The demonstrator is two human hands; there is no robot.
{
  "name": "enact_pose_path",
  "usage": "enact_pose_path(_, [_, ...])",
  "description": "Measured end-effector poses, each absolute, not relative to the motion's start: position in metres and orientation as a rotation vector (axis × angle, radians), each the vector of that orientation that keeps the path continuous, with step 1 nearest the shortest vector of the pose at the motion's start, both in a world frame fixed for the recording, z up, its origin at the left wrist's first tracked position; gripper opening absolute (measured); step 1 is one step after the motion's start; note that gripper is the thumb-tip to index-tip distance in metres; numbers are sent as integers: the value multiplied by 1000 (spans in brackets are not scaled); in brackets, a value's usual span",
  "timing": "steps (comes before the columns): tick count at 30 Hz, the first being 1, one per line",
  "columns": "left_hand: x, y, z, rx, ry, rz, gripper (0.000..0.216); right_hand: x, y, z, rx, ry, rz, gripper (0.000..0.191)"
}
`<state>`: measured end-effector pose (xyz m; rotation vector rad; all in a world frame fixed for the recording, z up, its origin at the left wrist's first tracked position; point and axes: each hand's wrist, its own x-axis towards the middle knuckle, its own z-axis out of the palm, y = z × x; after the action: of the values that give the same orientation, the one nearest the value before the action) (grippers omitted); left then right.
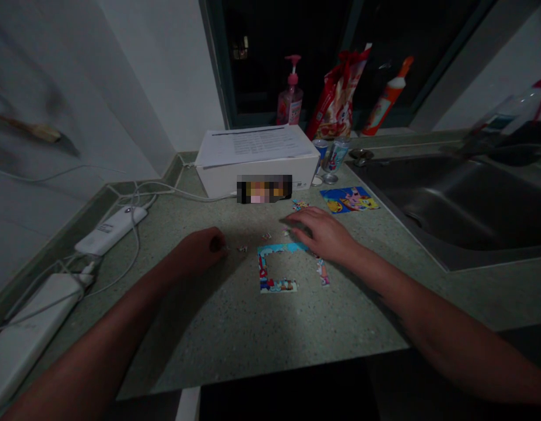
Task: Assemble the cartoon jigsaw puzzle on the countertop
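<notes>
A partly joined jigsaw puzzle frame [279, 286] lies on the counter between my hands, with a blue top strip, a left side and a bottom strip. A separate joined strip of pieces [324, 273] forms part of its right side. My left hand [202, 248] rests left of it, fingers curled together; what they hold, if anything, is too small and dim to make out. Loose puzzle pieces [243, 249] [266, 235] lie near its fingertips. My right hand [323, 233] hovers over the frame's upper right corner, thumb and fingers apart, close to another loose piece [286, 232].
Behind are a small pile of pieces [300, 204], a colourful picture card [350, 200], a phone [265, 189] against a white box [257, 161], and cans [337, 155]. A sink [454, 204] lies right; a power strip [37, 327], an adapter [112, 230] and cables lie left.
</notes>
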<state>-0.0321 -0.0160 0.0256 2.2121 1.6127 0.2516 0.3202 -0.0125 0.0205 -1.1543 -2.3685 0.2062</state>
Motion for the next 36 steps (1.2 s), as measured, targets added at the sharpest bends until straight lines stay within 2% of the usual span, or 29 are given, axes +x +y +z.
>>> enact_pose_path(5, [-28, -15, 33, 2187, 1581, 292, 10, 320, -13, 23, -1112, -2366, 194, 26])
enact_pose_path(13, [14, -45, 33, 1976, 1402, 778, 7, 290, -41, 31, -977, -2346, 365, 20])
enact_pose_path(22, [37, -74, 26, 1976, 1284, 847, 8, 271, -63, 36, -942, -2353, 525, 9])
enact_pose_path(32, [45, -80, 21, 1948, 1245, 939, 5, 270, -64, 35, -950, -2300, 635, 5])
enact_pose_path(36, [42, -78, 21, 2190, 1191, 1021, 6, 270, -63, 33, -1012, -2238, 688, 6])
